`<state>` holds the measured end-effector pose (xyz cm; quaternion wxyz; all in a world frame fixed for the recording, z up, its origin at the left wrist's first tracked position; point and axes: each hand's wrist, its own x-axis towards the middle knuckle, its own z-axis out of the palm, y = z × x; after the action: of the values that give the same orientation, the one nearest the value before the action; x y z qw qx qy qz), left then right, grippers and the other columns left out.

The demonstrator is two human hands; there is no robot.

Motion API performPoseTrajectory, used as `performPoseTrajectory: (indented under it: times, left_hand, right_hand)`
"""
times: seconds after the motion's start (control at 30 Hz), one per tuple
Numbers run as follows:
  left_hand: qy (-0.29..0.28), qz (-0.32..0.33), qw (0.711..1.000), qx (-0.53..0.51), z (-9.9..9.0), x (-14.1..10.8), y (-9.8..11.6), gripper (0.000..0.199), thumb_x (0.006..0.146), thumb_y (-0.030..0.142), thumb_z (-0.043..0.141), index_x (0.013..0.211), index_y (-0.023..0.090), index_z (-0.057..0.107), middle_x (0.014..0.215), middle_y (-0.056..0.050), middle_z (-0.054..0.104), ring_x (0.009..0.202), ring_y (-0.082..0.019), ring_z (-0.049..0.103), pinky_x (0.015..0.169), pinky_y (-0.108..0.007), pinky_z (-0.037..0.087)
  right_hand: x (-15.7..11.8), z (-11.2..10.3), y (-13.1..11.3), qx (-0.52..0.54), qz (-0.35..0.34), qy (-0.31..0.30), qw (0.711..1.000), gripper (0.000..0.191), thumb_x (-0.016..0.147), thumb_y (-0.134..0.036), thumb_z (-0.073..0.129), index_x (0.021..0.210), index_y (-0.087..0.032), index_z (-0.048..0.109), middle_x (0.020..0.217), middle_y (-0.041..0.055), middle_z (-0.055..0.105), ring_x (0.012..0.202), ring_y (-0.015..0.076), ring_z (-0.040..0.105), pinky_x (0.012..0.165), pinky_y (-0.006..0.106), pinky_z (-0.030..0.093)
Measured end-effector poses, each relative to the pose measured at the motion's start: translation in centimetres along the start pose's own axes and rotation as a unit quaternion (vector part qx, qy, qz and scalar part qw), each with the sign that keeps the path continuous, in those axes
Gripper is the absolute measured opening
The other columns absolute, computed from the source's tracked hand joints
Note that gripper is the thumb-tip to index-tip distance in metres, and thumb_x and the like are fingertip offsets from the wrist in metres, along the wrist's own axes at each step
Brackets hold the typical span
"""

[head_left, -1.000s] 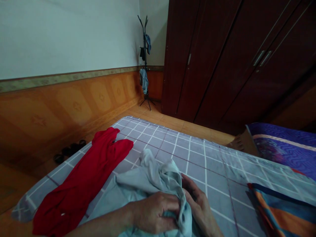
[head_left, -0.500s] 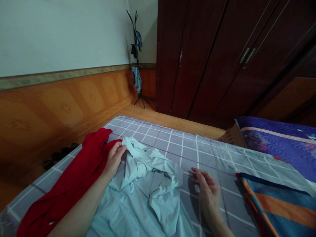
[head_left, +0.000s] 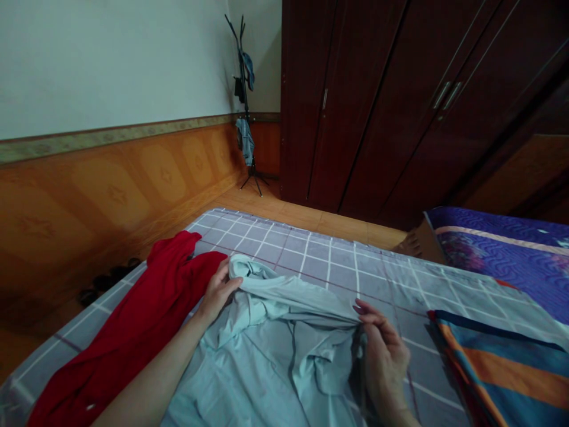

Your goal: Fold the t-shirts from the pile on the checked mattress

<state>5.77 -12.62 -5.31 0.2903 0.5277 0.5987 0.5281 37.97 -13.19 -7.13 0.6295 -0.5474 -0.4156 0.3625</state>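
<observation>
A pale grey-green shirt point(head_left: 267, 356) lies crumpled on the bed in front of me, its lower part running out of view. My left hand point(head_left: 219, 292) is closed on the upper left edge of the shirt, thumb on top. At the other side my right hand point(head_left: 384, 344) pinches the upper right edge between thumb and fingers. The fabric stretches in a band between both hands. Left of the shirt, a red garment point(head_left: 133, 314) lies partly under my left forearm.
A grey checked sheet point(head_left: 311, 246) covers the bed. To the right lies a folded blue and orange striped cloth point(head_left: 511, 362). Beyond stand a dark wardrobe point(head_left: 355, 107), a coat rack point(head_left: 244, 101) and a purple-covered bed point(head_left: 498, 243). Dark shoes point(head_left: 106, 280) sit on the floor at left.
My right hand, apart from the shirt before, has taken hold of its right edge. The upper fabric is now pulled wider and straighter. My left hand has shifted slightly right and down.
</observation>
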Motion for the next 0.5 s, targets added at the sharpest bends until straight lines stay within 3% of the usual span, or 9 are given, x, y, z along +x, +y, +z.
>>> performPoseTrajectory:
  times: [0.07,0.17,0.27,0.37,0.5]
  left_hand:
    - [-0.011,0.011,1.0,-0.001,0.0,-0.1,0.2,0.04,0.073,0.036,0.061,0.108,0.017,0.061,0.126,-0.009,0.054,0.125,-0.028,0.043,0.104,-0.035,0.034]
    - [-0.085,-0.026,0.996,-0.019,0.0,-0.2,0.6,0.035,0.075,0.038,0.061,0.103,0.016,0.06,0.108,-0.007,0.062,0.109,-0.026,0.054,0.094,-0.034,0.042]
    - [-0.146,-0.019,0.989,-0.011,0.1,-0.7,2.0,0.024,0.079,0.039,0.058,0.086,0.016,0.059,0.086,-0.004,0.061,0.086,-0.021,0.059,0.078,-0.029,0.046]
    - [-0.2,0.103,0.972,0.066,0.9,-2.5,5.0,0.018,0.081,0.033,0.057,0.072,0.017,0.056,0.081,-0.003,0.057,0.081,-0.018,0.055,0.076,-0.028,0.044]
    - [-0.406,0.253,0.869,0.123,2.2,-6.1,9.2,0.013,0.085,0.029,0.058,0.076,0.019,0.061,0.082,-0.002,0.063,0.08,-0.016,0.058,0.08,-0.028,0.042]
  right_hand:
    - [0.6,-0.3,0.2,0.074,0.083,0.034,0.993,0.014,0.067,-0.032,0.065,0.065,-0.021,0.057,0.096,0.0049,0.07,0.088,0.0223,0.063,0.078,0.034,0.047]
    - [0.8,-0.5,0.4,0.08,0.113,0.007,0.99,0.013,0.068,-0.032,0.066,0.069,-0.021,0.06,0.095,0.0043,0.071,0.088,0.0214,0.063,0.078,0.033,0.047]
    - [0.5,-0.5,0.7,0.01,0.017,-0.039,0.999,0.013,0.077,-0.033,0.06,0.08,-0.021,0.063,0.112,0.0063,0.066,0.109,0.025,0.057,0.096,0.04,0.04]
    - [0.2,-0.3,1.2,-0.11,-0.12,-0.088,0.983,0.028,0.081,-0.032,0.056,0.107,-0.021,0.061,0.129,0.0095,0.055,0.122,0.027,0.047,0.104,0.047,0.032]
    - [0.1,0.2,1.7,-0.263,-0.227,-0.166,0.923,0.051,0.083,-0.024,0.048,0.133,-0.019,0.044,0.128,0.0126,0.054,0.117,0.0266,0.05,0.097,0.047,0.04]
